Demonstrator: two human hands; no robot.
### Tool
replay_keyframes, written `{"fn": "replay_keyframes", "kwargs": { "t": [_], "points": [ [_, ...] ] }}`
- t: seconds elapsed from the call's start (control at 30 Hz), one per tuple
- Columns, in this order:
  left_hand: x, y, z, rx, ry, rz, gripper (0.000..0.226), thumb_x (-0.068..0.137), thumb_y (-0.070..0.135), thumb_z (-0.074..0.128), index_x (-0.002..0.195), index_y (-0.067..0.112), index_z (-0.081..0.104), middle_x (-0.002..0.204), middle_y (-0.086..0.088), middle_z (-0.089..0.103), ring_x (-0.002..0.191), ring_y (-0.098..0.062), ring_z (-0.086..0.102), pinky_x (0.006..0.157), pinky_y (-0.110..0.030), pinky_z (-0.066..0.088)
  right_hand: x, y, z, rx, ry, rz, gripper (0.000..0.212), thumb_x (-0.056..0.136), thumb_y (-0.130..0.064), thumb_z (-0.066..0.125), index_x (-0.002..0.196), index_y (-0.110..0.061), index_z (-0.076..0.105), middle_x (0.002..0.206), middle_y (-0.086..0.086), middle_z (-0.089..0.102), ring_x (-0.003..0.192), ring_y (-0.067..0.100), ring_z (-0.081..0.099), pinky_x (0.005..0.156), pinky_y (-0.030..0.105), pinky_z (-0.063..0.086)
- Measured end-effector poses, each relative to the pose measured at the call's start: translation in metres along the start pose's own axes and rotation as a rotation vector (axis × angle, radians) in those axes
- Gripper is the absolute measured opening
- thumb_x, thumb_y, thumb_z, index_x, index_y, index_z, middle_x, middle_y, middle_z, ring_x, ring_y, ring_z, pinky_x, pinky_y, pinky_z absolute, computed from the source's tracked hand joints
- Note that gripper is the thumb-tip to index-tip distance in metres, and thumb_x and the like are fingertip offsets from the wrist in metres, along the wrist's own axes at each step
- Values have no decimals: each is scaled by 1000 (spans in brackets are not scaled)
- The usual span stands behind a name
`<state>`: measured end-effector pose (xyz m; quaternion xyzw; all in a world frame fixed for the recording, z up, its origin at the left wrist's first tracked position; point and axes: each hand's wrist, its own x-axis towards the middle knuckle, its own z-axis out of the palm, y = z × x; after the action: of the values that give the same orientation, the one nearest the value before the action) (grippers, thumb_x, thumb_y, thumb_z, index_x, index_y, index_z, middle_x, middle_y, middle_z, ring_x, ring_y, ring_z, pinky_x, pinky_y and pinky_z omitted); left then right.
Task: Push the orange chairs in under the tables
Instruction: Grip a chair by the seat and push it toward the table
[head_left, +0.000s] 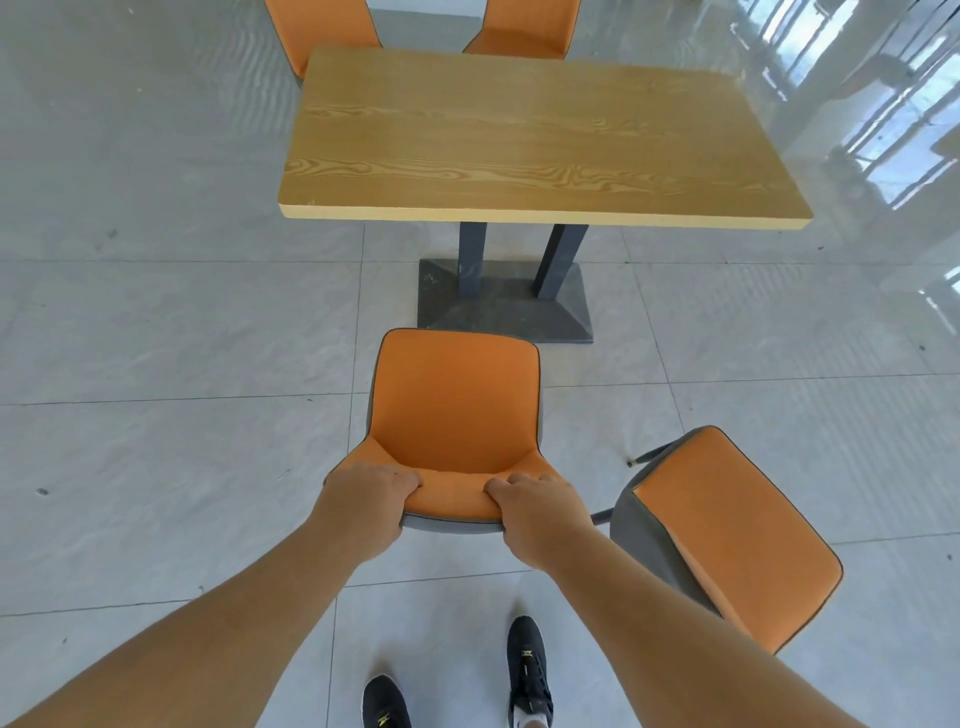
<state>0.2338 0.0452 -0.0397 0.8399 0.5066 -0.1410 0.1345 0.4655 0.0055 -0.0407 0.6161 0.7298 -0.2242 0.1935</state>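
The chair (454, 410) is gripped at the top of its backrest by the left hand (363, 512) and right hand (540, 522), fingers (402, 475) curled over the edge, so that it can be steered straight. It is set on the floor (156, 338), short of the counter (530, 140), seat facing the counter's base (506, 306), which may block it. A second chair (727, 535) is left askew just right; two more (322, 31) are seen beyond.
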Motion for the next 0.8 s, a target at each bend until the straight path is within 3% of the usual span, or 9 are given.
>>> {"fn": "replay_keyframes", "kwargs": {
  "t": [0.47,0.8],
  "points": [
    [83,9,-33,4,41,-140,32,91,31,64,122,36,60,107,6,67,94,-21,60,77,-36,53,72,64,-48,2,32,-55,31,95,-19,55,124,-29,55,104,-1,58,100,32,60,85,51,55],
    [131,12,-49,2,68,-147,34,94,35,65,127,33,58,108,4,66,96,-23,61,80,-39,53,111,95,-79,-23,61,-53,28,96,-21,56,123,-29,56,106,-1,60,102,32,60,87,52,55]
  ]
}}
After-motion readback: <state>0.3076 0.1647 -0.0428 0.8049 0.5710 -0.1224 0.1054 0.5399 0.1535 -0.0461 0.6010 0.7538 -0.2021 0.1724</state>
